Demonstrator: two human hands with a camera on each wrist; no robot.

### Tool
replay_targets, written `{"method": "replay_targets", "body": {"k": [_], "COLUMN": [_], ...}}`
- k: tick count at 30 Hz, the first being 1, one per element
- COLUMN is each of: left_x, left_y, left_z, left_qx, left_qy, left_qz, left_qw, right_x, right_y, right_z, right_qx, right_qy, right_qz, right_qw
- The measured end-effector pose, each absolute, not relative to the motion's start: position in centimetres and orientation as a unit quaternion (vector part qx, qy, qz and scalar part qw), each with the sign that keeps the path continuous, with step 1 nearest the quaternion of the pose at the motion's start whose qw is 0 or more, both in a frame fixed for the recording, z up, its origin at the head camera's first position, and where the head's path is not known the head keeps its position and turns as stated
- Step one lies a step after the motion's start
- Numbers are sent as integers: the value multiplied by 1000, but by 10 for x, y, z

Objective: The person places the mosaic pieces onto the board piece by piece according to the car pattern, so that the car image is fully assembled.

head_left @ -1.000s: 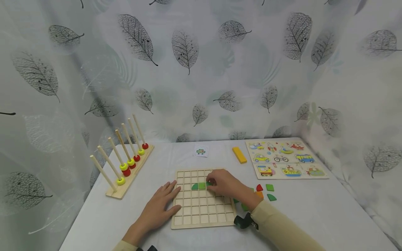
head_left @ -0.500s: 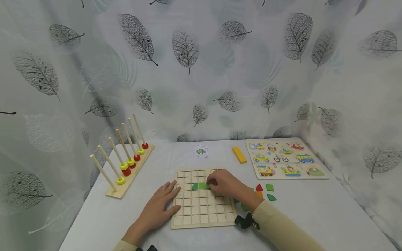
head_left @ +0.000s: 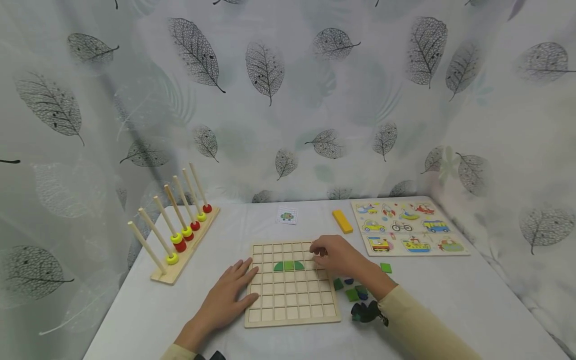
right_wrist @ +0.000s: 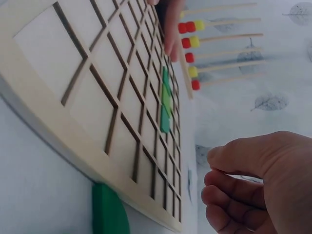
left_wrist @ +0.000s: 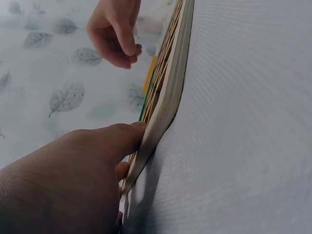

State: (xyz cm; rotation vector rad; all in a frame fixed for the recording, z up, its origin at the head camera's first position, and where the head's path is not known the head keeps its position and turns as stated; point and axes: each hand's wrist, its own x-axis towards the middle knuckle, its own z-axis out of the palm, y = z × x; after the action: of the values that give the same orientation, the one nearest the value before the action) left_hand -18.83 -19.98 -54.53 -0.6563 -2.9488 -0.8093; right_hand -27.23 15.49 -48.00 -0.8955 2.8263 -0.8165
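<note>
A wooden grid board (head_left: pixel 291 324) lies on the white-covered table. One row of its cells holds a light green square (head_left: pixel 289 265) between two dark green rounded pieces (head_left: pixel 278 267). My left hand (head_left: pixel 227 295) rests along the board's left side, fingers spread and extended, its thumb (left_wrist: pixel 129 131) touching the rim in the left wrist view. Over the board's upper right part is my right hand (head_left: pixel 337 254). Its fingers are loosely curled and nothing shows between thumb and fingertips in the right wrist view.
Loose green and blue pieces (head_left: pixel 352 295) lie right of the board, partly hidden by the right forearm. A peg rack (head_left: pixel 168 272) with red and yellow beads stands left. Behind are a picture card (head_left: pixel 287 215), a yellow block (head_left: pixel 343 221) and a picture puzzle (head_left: pixel 411 232).
My right hand has let go of the right-hand dark green piece, now visible beside the square, and has moved right and slightly up. The left hand has stayed at the board's side.
</note>
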Motion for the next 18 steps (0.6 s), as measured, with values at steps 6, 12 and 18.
{"method": "replay_targets", "body": {"k": [6,12,18], "left_x": [-189,-190,-189], "left_y": [-199,-199,-198], "left_z": [-545,-543,-544], "left_qx": [-208,-213,-213], "left_qy": [-945,-942,-940], "left_qz": [-254,-261,-267], "left_qw": [9,8,6], "right_x": [-269,-262,-252], "right_y": [180,200,214], "right_z": [-471,-469,-471], "right_qx": [-302,-303,-298], "right_qy": [917,920,918], "right_qz": [-260,-247,-258], "right_qw": [19,24,47]}}
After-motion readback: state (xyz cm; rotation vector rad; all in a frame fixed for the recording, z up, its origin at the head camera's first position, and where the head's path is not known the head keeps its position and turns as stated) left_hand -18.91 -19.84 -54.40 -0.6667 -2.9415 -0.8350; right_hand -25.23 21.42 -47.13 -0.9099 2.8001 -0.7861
